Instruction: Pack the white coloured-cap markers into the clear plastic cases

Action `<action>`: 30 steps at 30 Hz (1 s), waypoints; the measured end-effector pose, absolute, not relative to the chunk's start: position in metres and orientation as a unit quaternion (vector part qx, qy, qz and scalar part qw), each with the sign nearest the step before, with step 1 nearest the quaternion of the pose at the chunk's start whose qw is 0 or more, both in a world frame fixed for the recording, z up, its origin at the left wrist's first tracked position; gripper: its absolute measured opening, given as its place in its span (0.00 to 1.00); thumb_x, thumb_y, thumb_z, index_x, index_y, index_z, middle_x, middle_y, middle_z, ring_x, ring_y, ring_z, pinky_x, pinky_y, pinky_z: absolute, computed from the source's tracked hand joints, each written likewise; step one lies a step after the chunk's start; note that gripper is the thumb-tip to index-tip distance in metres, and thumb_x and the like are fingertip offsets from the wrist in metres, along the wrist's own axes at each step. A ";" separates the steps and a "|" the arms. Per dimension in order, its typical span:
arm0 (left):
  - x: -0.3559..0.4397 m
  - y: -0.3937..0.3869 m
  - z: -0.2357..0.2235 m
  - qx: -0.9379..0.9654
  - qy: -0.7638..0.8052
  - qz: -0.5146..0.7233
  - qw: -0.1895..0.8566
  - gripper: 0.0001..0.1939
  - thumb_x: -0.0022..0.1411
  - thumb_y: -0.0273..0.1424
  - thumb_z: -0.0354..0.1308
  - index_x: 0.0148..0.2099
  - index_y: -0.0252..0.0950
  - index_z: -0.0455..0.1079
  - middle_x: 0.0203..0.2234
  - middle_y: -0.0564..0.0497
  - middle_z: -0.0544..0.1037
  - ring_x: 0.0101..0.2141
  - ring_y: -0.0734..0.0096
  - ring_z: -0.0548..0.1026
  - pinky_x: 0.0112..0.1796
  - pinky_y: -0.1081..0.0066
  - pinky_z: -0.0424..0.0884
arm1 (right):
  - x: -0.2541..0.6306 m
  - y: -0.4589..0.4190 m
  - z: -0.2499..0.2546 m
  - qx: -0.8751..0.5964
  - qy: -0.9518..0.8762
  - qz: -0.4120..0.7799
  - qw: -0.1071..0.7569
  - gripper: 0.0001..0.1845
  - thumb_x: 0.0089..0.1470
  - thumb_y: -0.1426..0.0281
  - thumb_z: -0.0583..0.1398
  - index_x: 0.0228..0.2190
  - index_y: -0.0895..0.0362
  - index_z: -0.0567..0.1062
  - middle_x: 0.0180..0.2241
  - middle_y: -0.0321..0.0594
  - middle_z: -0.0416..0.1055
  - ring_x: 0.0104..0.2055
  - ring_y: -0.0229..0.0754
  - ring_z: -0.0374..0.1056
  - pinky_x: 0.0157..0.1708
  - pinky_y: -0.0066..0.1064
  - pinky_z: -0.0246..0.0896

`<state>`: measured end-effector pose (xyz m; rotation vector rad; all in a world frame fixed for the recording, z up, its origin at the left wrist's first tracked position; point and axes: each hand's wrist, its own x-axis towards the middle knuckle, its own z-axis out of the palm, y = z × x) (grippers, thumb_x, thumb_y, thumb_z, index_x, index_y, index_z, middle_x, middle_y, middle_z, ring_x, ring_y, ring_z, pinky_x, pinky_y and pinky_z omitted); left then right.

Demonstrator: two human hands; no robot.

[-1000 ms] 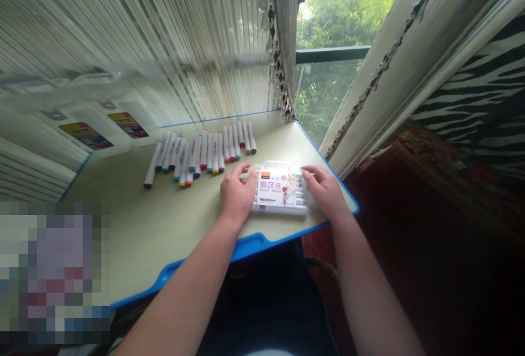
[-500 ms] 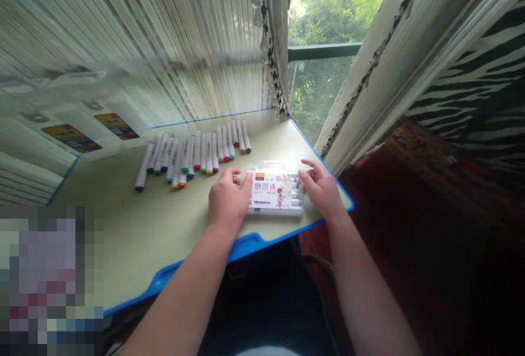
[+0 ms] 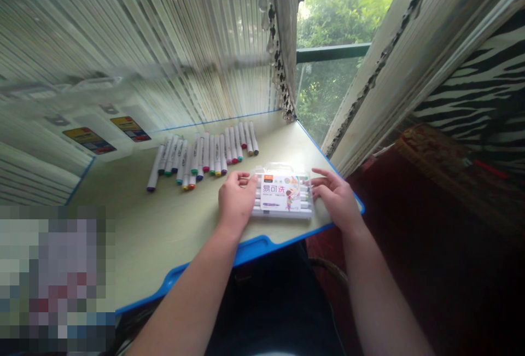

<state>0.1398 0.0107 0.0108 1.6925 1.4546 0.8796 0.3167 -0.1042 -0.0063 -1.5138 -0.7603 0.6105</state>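
A clear plastic case of markers (image 3: 281, 194) with a white printed label lies flat near the front edge of the desk. My left hand (image 3: 235, 200) grips its left end, the thumb resting on top at the label's side. At the opposite end, my right hand (image 3: 338, 200) is beside the case with its fingers apart, the fingertips close to the case's edge. I cannot tell whether they touch it. White markers show through the clear plastic. Beyond my left hand, several loose white markers (image 3: 200, 159) with coloured ends lie in an uneven row.
The pale desk (image 3: 164, 241) has a blue rim. Two clear plastic cases with yellow and blue labels (image 3: 89, 141) stand at the back left. String curtains (image 3: 197, 44) hang behind the desk, beside a window (image 3: 340, 28). Zebra-striped fabric (image 3: 479, 77) is at the right.
The whole view has shifted slightly, so things sit farther right. My right hand has drawn a little away from the case's right end, its fingers more spread. My left hand keeps its hold.
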 end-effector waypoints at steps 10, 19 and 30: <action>0.139 0.008 0.014 0.636 0.562 0.356 0.392 0.12 0.54 0.39 0.56 0.36 0.35 0.69 0.29 0.47 0.78 0.29 0.67 0.76 0.30 0.71 0.68 | 0.328 -0.110 -0.009 -0.623 -0.409 0.315 0.589 0.26 0.43 0.67 0.64 0.47 0.54 0.68 0.36 0.40 0.73 0.38 0.40 0.69 0.38 0.33 0.66; 0.138 0.008 0.020 0.647 0.575 0.358 0.350 0.14 0.58 0.41 0.51 0.36 0.34 0.70 0.29 0.47 0.78 0.31 0.65 0.75 0.35 0.67 0.69 | 0.326 -0.107 -0.011 -0.626 -0.387 0.315 0.599 0.29 0.42 0.65 0.64 0.48 0.55 0.67 0.35 0.39 0.74 0.36 0.40 0.70 0.39 0.35 0.67; 0.142 0.011 0.013 0.753 0.473 0.340 0.306 0.16 0.60 0.29 0.48 0.48 0.31 0.72 0.43 0.43 0.76 0.46 0.62 0.73 0.51 0.62 0.66 | 0.314 -0.103 -0.003 -0.722 -0.460 0.186 0.482 0.25 0.53 0.57 0.56 0.49 0.57 0.72 0.42 0.45 0.74 0.39 0.44 0.70 0.41 0.37 0.66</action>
